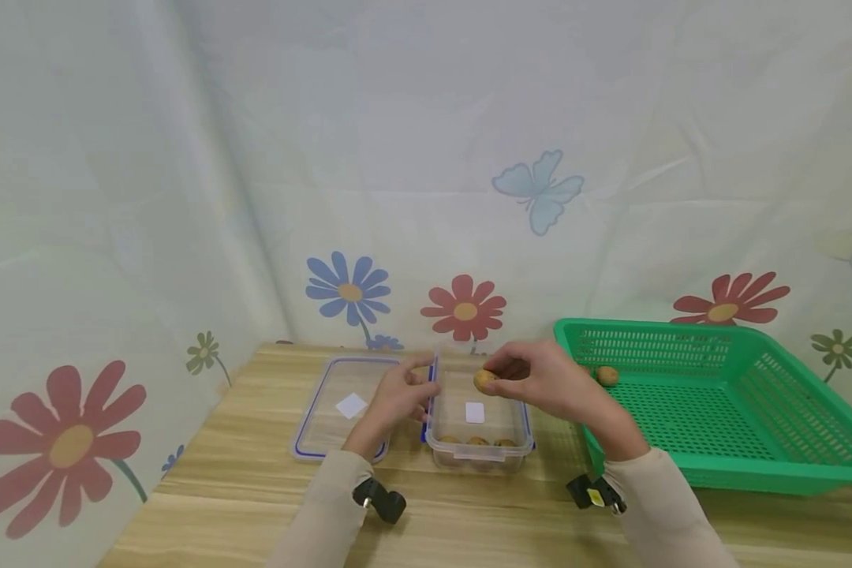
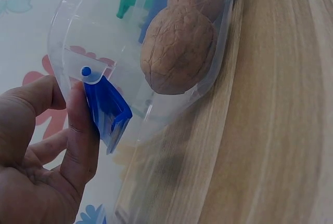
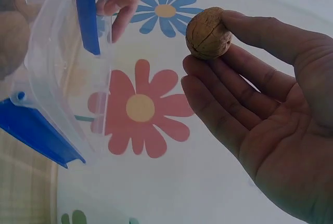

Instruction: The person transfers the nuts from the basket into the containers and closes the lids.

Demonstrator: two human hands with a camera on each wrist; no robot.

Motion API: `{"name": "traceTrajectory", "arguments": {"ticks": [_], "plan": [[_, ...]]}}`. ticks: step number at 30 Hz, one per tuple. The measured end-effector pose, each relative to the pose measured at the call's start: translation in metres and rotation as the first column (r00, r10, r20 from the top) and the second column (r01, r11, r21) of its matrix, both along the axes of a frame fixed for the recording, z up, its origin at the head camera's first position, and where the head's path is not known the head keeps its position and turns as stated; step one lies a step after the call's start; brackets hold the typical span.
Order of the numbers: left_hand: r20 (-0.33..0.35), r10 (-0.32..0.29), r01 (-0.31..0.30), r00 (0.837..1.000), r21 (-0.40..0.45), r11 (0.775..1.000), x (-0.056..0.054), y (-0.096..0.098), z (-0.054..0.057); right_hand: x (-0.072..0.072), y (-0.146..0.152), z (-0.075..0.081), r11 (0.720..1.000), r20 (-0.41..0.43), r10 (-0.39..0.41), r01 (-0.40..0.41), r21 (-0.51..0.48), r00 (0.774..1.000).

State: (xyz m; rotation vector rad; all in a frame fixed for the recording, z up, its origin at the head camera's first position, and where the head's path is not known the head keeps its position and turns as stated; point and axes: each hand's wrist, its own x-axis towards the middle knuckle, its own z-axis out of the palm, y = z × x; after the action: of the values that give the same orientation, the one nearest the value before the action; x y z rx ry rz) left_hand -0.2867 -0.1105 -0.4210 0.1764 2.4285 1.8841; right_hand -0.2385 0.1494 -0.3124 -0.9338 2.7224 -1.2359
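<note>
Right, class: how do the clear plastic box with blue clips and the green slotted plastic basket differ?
The clear plastic box is see-through; the green slotted plastic basket is opaque and full of openings. The box looks smaller than the basket. The box has blue clips; the basket shows none. Both are open-topped and hold brown walnuts.

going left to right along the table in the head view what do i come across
Clear lid → left hand → clear box → right hand → green basket.

The container (image 1: 483, 465), walnuts (image 1: 476, 441) along its near side, stands between the lid (image 1: 335, 426) at left and basket (image 1: 696, 471) at right.
</note>
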Motion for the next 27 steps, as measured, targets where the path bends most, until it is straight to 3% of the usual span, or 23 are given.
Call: {"name": "traceTrajectory", "arguments": {"ticks": [27], "plan": [[0.011, 0.01, -0.01, 1.0, 0.019, 1.0, 0.003, 0.001, 0.003, -0.012, -0.032, -0.045, 0.998, 0.034, 0.064, -0.064, 0.008, 0.997]]}}
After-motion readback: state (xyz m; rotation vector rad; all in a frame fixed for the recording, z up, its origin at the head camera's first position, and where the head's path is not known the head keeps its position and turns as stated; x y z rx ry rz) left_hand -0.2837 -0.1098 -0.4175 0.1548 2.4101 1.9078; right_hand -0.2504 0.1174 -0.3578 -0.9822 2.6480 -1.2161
